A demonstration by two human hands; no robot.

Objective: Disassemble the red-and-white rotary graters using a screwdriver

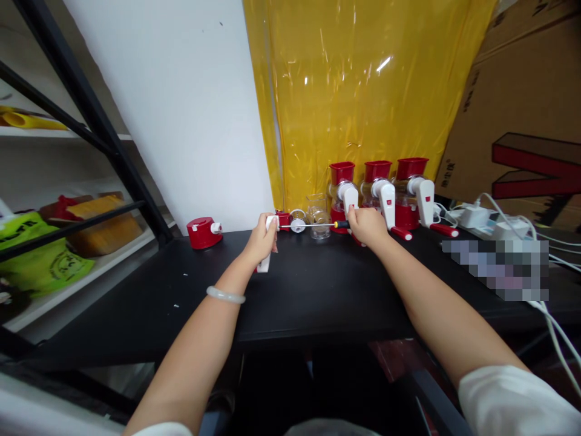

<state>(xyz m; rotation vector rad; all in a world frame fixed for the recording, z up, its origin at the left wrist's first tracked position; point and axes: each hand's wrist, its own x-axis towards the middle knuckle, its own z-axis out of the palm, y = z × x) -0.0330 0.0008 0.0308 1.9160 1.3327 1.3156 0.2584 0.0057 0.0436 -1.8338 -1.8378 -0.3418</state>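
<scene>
My left hand (259,241) is closed around a white crank handle (264,264), held above the black table. In my right hand (367,225) is a screwdriver (341,224) with a black and yellow grip. Its thin shaft lies level and points left, its tip at the upper end of the white handle. Behind the shaft stand a small red part (283,220), a round white part (298,223) and a clear plastic part (319,223). A red round base (204,233) with a white knob sits left of my left hand.
Three red and white crank grinders (344,181) line the back right of the black table (313,290). White chargers and cables (474,215) lie at the right, near a large cardboard box (521,91). A metal-framed shelf (59,266) stands at the left.
</scene>
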